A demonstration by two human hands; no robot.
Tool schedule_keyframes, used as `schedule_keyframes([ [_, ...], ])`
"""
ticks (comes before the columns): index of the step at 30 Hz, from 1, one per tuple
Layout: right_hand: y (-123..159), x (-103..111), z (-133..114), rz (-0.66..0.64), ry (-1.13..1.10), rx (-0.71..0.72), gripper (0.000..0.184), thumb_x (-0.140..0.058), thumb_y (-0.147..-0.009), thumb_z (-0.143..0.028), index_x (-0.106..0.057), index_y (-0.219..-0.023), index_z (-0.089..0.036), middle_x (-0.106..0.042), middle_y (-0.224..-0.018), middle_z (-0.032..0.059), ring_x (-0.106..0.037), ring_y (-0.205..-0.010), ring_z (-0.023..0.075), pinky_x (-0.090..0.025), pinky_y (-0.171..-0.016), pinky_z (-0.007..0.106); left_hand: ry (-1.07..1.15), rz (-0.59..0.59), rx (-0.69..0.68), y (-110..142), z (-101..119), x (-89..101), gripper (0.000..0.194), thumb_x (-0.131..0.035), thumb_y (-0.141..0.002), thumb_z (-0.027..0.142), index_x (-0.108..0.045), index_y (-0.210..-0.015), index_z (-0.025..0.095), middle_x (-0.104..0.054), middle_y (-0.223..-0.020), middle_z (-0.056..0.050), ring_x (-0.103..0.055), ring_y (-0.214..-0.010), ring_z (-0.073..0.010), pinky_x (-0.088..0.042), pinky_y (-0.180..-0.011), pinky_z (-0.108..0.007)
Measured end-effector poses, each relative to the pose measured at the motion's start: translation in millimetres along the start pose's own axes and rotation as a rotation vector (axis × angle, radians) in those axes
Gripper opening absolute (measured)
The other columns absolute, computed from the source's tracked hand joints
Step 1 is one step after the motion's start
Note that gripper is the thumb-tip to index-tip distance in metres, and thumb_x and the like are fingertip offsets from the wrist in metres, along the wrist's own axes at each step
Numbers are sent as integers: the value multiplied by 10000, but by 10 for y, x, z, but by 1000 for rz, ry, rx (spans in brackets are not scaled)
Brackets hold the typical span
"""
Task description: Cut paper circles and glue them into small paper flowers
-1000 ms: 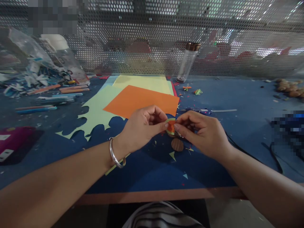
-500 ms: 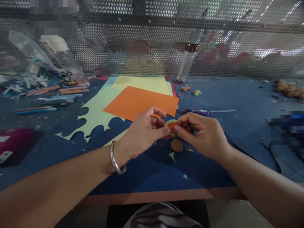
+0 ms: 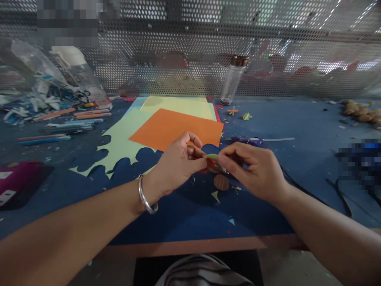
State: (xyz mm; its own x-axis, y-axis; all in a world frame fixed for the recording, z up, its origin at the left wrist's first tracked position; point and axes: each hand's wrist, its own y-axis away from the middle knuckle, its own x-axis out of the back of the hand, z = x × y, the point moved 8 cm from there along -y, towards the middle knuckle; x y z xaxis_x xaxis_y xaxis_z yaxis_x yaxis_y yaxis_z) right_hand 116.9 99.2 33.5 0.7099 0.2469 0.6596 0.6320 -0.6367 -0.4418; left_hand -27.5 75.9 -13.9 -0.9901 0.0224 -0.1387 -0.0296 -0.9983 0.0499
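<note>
Between both hands is a small rounded paper piece (image 3: 212,157), light green along its top edge with orange below. My left hand (image 3: 181,165), a silver bangle at its wrist, pinches the left edge between thumb and fingers. My right hand (image 3: 250,165) has its thumb and forefinger closed on the right edge. A small shiny bit shows under the right fingertips, too small to name. On the table just below lies a brown striped disc (image 3: 221,182). Behind the hands an orange paper sheet (image 3: 175,127) lies over a cut-out pale green sheet (image 3: 119,133).
A craft knife (image 3: 247,140) lies behind my right hand, near two small folded paper pieces (image 3: 246,116). A glass bottle (image 3: 233,79) stands by the perforated metal screen (image 3: 190,51). Coloured sticks (image 3: 74,121) and a purple case (image 3: 18,180) are at left. Paper scraps dot the table.
The paper piece has tipped, so its green edge shows more and its orange face less. My left hand has shifted slightly left; the right fingertips have moved slightly left along the piece.
</note>
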Motion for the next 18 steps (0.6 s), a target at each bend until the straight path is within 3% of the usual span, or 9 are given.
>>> schedule_keyframes([
  [7,18,38,89,10,-68,-62,138,-613,-963,-260,-691,-878,-184,-668,-717,-7,-556,-556,84,-429,-511,196,5,-98,46,13,26,-83,389,-826,-751,186,-465,-894,209,-644,-726,55,-661,-671,-105,-523,-641,-228],
  [10,24,57,85,19,-88,-72,142,-609,-957,-242,-681,-853,-177,-639,-688,-17,-514,-523,71,-403,-480,189,-22,-135,-14,22,92,-109,399,-842,-769,230,-468,-907,215,-642,-731,59,-649,-667,-100,-521,-632,-222],
  [18,16,91,94,31,-105,-98,167,-609,-950,-258,-664,-819,-171,-566,-630,-31,-467,-487,66,-362,-442,197,-87,-230,-193,0,175,-149,203,-773,-854,224,-594,-939,184,-623,-809,26,-626,-739,-91,-528,-696,-214],
])
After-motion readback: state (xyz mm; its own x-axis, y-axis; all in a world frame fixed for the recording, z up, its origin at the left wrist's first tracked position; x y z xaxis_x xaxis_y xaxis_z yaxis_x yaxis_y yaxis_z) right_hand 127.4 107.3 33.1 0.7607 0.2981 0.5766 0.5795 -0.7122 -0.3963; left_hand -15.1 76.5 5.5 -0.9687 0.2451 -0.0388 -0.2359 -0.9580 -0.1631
